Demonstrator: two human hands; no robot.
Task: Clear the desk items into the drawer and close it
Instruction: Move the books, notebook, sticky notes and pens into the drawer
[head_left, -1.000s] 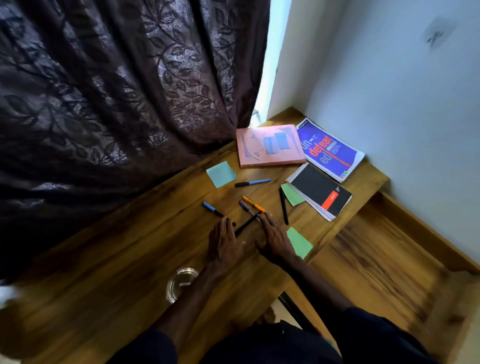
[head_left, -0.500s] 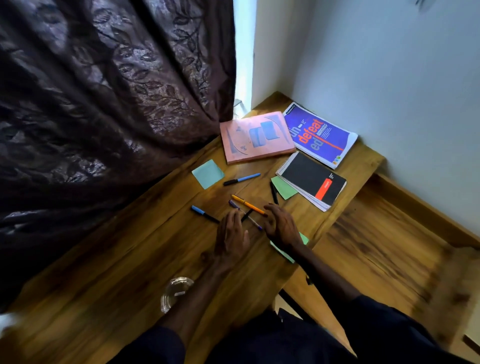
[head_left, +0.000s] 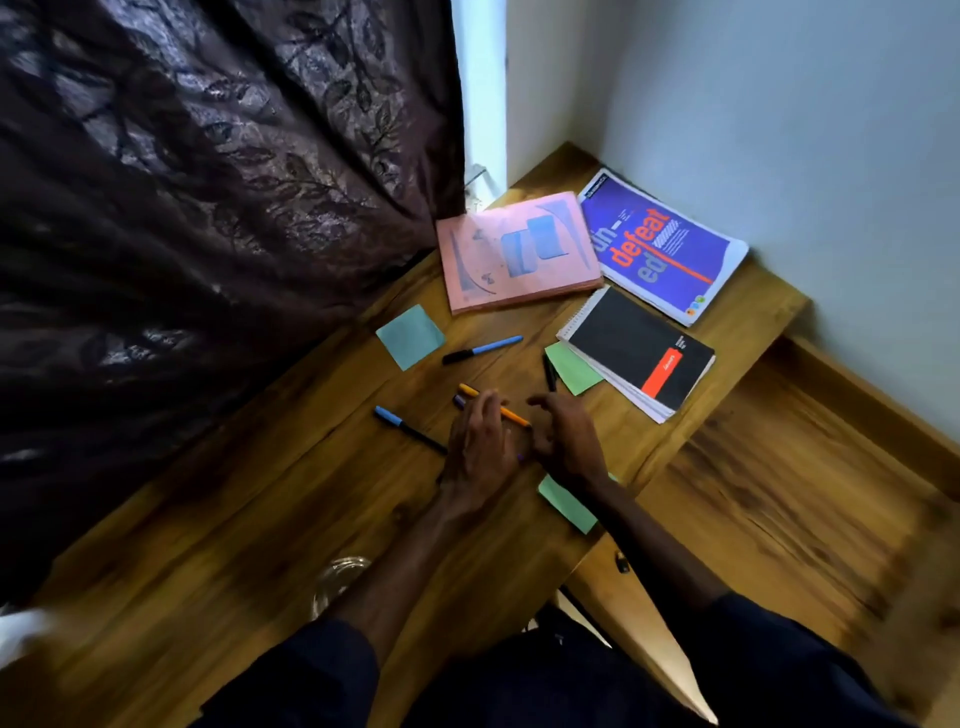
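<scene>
A wooden desk (head_left: 260, 519) sits in a corner, with a dark curtain (head_left: 208, 208) at its 9 o'clock side and a pale wall (head_left: 779, 130) at its 3 o'clock side. Both hands are in the middle of the desk, side by side. The left hand (head_left: 480, 452) lies flat with its fingers straight and close together, and they rest across an orange pen (head_left: 469, 391) and a purple pen (head_left: 459, 400). The right hand (head_left: 563, 441) is just beside it at 3 o'clock, with its fingers loosely bent. The orange pen's near end runs up to them, but I cannot tell if they pinch it. A pen with a blue cap (head_left: 410, 428) lies at 9 o'clock from the left hand, and its dark end touches that hand. A blue pen (head_left: 483, 349) lies at 12 o'clock from the hands, and a blue sticky note (head_left: 410, 336) is at 11 o'clock. A black pen (head_left: 549, 374) and a green sticky note (head_left: 571, 368) sit at 1 o'clock, and the note tucks under a black notebook (head_left: 636, 351). Another green note (head_left: 563, 504) lies under the right wrist at the desk edge. Far off at 12 o'clock is a pink book (head_left: 519, 252), with a blue book (head_left: 660, 244) just beside it. A clear glass (head_left: 337, 582) stands at 7 o'clock, near the left arm. I cannot see the drawer well enough to tell if it is open.
</scene>
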